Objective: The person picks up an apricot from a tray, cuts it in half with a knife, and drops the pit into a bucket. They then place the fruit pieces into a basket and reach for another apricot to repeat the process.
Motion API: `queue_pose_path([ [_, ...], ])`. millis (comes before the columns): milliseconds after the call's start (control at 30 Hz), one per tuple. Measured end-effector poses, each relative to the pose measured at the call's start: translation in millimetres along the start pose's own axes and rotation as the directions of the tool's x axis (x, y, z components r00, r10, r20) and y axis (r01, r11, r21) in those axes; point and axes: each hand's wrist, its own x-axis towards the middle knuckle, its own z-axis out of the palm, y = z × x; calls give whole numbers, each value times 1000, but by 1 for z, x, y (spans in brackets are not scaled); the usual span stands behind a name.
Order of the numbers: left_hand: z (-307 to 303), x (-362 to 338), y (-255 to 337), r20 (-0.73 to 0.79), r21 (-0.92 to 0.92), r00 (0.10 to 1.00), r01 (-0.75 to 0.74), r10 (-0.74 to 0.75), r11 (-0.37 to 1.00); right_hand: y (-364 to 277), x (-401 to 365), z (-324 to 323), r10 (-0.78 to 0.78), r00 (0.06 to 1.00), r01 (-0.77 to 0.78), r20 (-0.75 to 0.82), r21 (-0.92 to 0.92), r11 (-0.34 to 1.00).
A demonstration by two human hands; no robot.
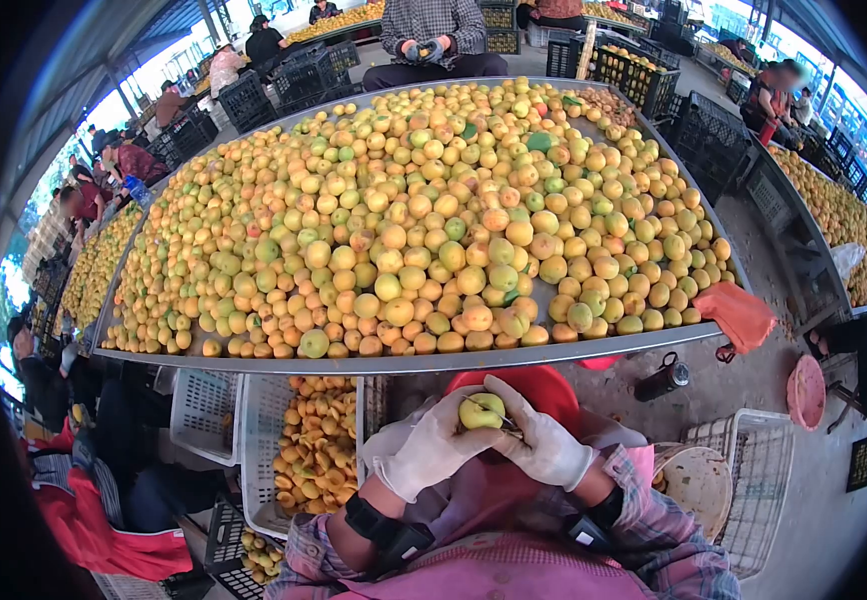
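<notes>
The white-gloved left hand and right hand together grip a smooth, roundish yellow-green fruit, just off the near edge of the metal-rimmed table; its long axis is unclear.

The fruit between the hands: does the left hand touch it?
Touching: in the head view, the gloved left hand lies against the fruit with no gap.

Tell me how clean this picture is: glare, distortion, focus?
Head view: fisheye distortion bows the metal table's near rim, corners black; head view: daylight glare whites out patches at far left; head view: left hand, right hand and yellow-green apricot look fairly sharp.
</notes>
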Motion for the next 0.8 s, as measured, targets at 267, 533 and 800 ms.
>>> queue_pose_path([
  [267,-6,-1,-15,137,-444,989,117,-62,888,-16,3,3,48,998,-45,-52,48,998],
  [533,0,5,-51,163,-526,986,109,-26,843,-4,0,13,-18,998,23,-67,73,997],
  [800,9,2,-22,129,-730,991,69,38,680,-18,2,13,-46,989,66,-139,142,988],
])
